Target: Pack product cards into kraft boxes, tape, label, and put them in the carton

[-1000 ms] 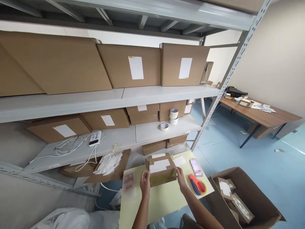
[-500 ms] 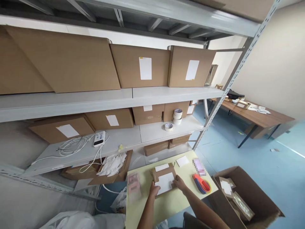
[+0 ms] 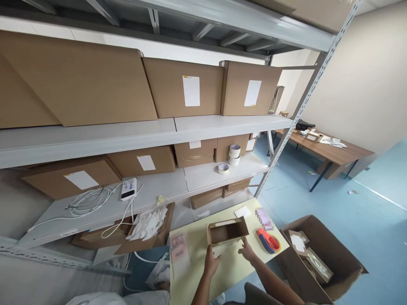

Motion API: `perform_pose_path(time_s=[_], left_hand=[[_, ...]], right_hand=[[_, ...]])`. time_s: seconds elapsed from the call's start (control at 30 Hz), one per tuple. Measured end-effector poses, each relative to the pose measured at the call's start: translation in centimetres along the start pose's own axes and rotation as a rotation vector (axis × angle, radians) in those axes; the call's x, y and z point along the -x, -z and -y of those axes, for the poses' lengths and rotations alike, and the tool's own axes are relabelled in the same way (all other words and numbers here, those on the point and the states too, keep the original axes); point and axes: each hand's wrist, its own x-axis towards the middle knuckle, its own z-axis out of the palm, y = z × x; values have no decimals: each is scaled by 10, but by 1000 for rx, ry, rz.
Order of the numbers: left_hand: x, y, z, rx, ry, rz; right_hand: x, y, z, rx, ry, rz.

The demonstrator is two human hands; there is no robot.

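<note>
A small brown cardboard box [image 3: 227, 233] is tilted over the pale yellow table [image 3: 200, 277], its hollow, dark inner side facing me. My left hand [image 3: 211, 261] is at its lower left corner, fingertips against the cardboard and thumb stretched away. At the lower right corner, my right hand [image 3: 247, 250] touches the edge with its fingers. Both hands hold the box between them. A red, blue and yellow object [image 3: 269, 241] lies right of my right hand. Behind the box is a white card [image 3: 242, 212]. A clear pinkish packet [image 3: 178, 248] lies at the left.
An open carton [image 3: 337, 250] with several small boxes stands right of the table. Ahead, a grey shelf [image 3: 219, 127] carries large cartons, tape rolls [image 3: 234, 153] and a white power strip [image 3: 129, 189]. White gloves [image 3: 148, 224] fill a box at lower left.
The box has been turned: its white-labelled face no longer shows, and its hollow side now faces me. Both hands have shifted to its lower corners. The view has moved slightly.
</note>
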Motion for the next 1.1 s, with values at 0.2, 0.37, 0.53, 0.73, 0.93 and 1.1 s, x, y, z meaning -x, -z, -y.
perform_pose_path(time_s=[0.2, 0.37, 0.53, 0.73, 0.93, 1.1], left_hand=[[0, 31, 7, -85, -198, -335], [-15, 49, -30, -142, -328, -320], [-24, 33, -48, -266, -289, -265], [-22, 14, -42, -520, -270, -224], [-16, -3, -49, -773, 0, -385], [-19, -23, -48, -711, 191, -280]], right_hand=[[1, 16, -7, -11, 48, -181], [-6, 26, 31, 120, 301, -247], [-40, 21, 60, 289, 507, -5], [-83, 16, 54, 647, 480, 283], [-110, 13, 53, 867, 404, 429], [-131, 12, 52, 924, 445, 437]])
